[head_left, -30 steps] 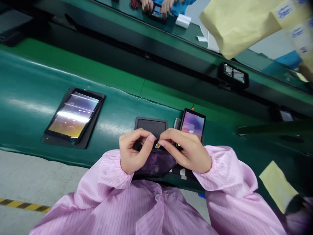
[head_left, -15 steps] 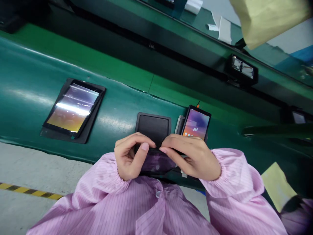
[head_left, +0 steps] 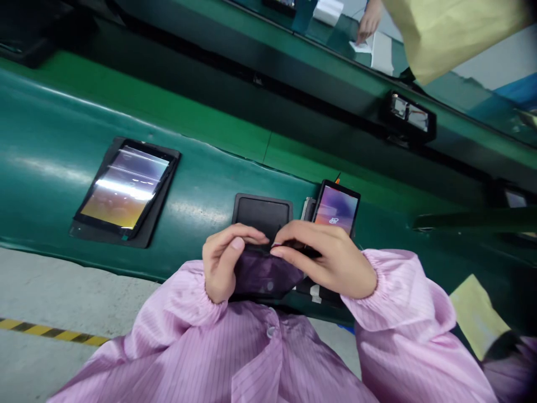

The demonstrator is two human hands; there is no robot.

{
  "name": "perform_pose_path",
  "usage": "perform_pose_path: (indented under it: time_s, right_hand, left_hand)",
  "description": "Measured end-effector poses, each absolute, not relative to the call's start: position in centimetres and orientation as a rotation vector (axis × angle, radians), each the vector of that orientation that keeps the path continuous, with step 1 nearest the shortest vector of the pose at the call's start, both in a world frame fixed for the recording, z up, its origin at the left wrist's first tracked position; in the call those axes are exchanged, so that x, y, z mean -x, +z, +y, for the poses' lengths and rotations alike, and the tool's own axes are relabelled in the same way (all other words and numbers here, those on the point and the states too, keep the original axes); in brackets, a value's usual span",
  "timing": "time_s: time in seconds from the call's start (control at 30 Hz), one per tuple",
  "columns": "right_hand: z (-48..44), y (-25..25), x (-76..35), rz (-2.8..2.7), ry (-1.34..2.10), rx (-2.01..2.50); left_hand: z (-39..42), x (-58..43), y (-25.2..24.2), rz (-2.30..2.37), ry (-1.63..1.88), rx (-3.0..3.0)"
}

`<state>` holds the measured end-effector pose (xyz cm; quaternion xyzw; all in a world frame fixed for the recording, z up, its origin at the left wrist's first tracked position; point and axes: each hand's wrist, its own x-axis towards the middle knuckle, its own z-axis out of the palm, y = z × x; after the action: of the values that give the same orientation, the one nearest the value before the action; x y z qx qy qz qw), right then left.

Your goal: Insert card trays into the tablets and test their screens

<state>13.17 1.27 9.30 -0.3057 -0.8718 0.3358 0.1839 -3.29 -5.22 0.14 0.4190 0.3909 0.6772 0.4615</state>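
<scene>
My left hand (head_left: 224, 260) is over the near part of a black rectangular tray (head_left: 262, 210), its thumb apart from the stretched fingers and nothing visible between them. Just beside it, my right hand (head_left: 325, 257) has thumb and forefinger pinched together at the tips. Whatever they hold is too small or hidden to name. Below both hands, close to my body, lies a dark glossy panel (head_left: 268, 277) with a purple reflection. A lit tablet (head_left: 337, 206) stands out behind my right hand, which covers its lower part.
On the left, another lit tablet (head_left: 130, 187) rests on a black pad (head_left: 145, 238). The green bench (head_left: 201, 196) runs across the view. At the back are a dark rail, a black box (head_left: 409, 117) and another person's hand (head_left: 369, 23). Yellow cloth (head_left: 453, 33) hangs upper right.
My left hand has shifted slightly right and its fingers have straightened. The right fingertips have moved a little left and up. Another person's hand has appeared at the far bench.
</scene>
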Motion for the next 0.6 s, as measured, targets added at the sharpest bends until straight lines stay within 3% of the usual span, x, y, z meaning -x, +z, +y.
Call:
perform_pose_path:
  time_s: [0.2, 0.4, 0.6]
  right_hand:
    - [-0.6, 4.6, -16.6, -1.999, 0.557, 1.386]
    - [-6.2, -3.8, -15.4, -1.469, 1.136, 1.529]
    - [-6.4, -4.5, -14.3, -1.22, 1.28, 1.413]
  left_hand:
    - [-2.7, 3.6, -3.4, 0.985, 1.389, -0.573]
    - [-1.0, 3.7, -4.6, 1.094, 1.396, -0.354]
    - [-0.6, 3.8, -4.4, 1.154, 1.409, -0.438]
